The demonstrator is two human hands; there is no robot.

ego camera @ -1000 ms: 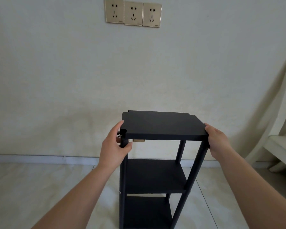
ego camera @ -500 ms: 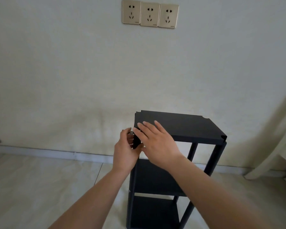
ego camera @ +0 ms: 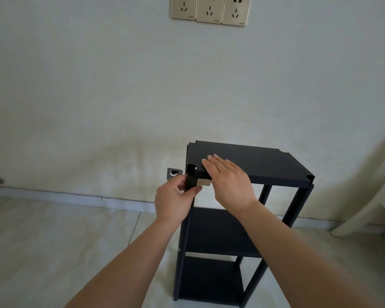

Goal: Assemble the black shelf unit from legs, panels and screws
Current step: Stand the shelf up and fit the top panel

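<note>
The black shelf unit (ego camera: 211, 230) stands upright on the floor with three panels on black legs. Its top panel (ego camera: 273, 165) has notched corners. My left hand (ego camera: 176, 201) grips the top of the front left leg (ego camera: 185, 236) just under the panel's near left corner. My right hand (ego camera: 229, 181) lies flat with straight fingers on that same corner of the top panel, pressing on it. The front right leg (ego camera: 298, 207) stands under the near right corner. The joint between leg and panel is partly hidden by my fingers.
The unit stands close to a pale wall with a row of three sockets (ego camera: 209, 10) high up and a small low wall box (ego camera: 173, 173) beside the unit. Tiled floor (ego camera: 65, 236) spreads to the left. A pale curtain and white furniture (ego camera: 369, 196) stand at the right.
My right hand left the panel's right edge, crossed over and now lies flat on the near left corner. My left hand stayed on the front left leg. The view shifted left.
</note>
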